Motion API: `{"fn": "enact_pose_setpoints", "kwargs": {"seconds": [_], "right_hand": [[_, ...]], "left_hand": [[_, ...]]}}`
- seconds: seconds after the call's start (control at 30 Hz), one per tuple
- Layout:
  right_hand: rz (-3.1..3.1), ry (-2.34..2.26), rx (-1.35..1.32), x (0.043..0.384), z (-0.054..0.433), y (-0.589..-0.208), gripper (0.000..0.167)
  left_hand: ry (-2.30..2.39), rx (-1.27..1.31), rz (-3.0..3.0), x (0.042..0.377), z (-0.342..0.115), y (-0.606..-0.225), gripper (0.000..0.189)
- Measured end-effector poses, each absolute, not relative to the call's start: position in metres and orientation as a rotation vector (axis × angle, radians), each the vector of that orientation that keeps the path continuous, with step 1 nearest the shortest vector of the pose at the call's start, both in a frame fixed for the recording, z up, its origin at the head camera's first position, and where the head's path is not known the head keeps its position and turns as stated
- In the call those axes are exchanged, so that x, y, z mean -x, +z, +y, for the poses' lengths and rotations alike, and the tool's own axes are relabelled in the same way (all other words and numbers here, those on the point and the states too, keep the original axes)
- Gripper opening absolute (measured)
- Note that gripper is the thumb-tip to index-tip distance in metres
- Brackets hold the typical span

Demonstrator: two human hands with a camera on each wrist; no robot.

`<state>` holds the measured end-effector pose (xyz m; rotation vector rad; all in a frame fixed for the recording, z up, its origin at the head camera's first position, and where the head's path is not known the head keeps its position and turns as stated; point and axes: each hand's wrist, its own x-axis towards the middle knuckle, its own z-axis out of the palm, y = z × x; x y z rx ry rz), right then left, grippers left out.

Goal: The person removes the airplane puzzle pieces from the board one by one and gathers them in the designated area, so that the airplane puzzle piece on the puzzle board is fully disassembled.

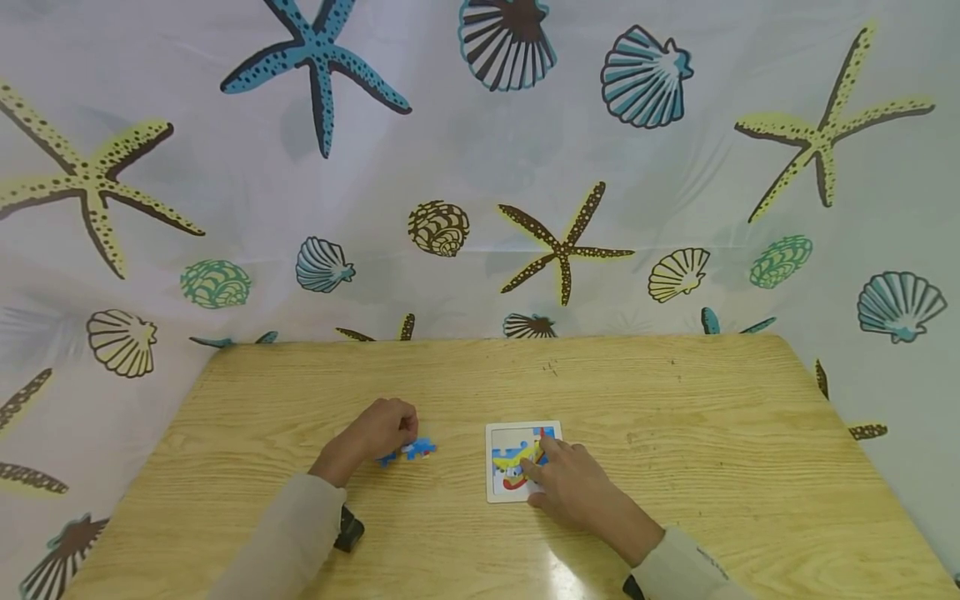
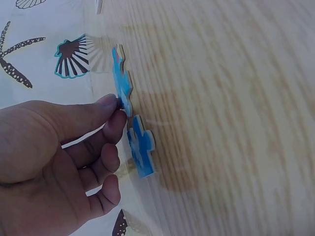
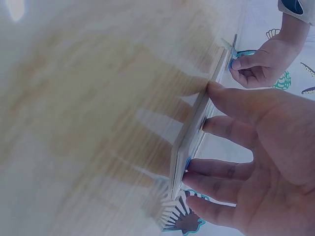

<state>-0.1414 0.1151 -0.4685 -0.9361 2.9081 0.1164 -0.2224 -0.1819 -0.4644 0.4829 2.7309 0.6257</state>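
My left hand (image 1: 381, 427) is over the left part of the table, thumb and forefinger pinching at the edge of a blue jigsaw puzzle piece (image 2: 122, 81). Another blue puzzle piece (image 2: 141, 147) lies right beside it on the wood. To the right sits a square white-framed puzzle tray (image 1: 491, 483), partly filled with a yellow, red and blue picture (image 1: 516, 471). My right hand (image 1: 576, 485) rests on the tray's right side, fingers spread over the picture and thumb (image 3: 221, 96) at the frame's near edge. Its fingers cover part of the picture.
Both hands work over a light wood-grain table (image 1: 712, 433). A white cloth (image 1: 420, 150) printed with starfish and shells hangs behind it and down both sides. A black wrist strap (image 1: 348, 530) shows at the left sleeve.
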Motion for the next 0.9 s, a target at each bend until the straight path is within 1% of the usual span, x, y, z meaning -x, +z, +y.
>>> {"fn": "enact_pose_setpoints", "kwargs": {"seconds": [0.33,0.67,0.9], "right_hand": [[2.910,0.108,0.943,0.141,0.116,-0.468,0.049],[2.927,0.071,0.944,0.141,0.118,-0.467,0.048],[2.912,-0.069,0.940,0.144,0.122,-0.467,0.048]], "left_hand": [[0.660,-0.451,2.749,0.225,-0.183,-0.464,0.016],[0.643,-0.528,2.763,0.227,-0.181,-0.457,0.013],[0.691,-0.543,2.758,0.229,-0.175,-0.452,0.015]]}}
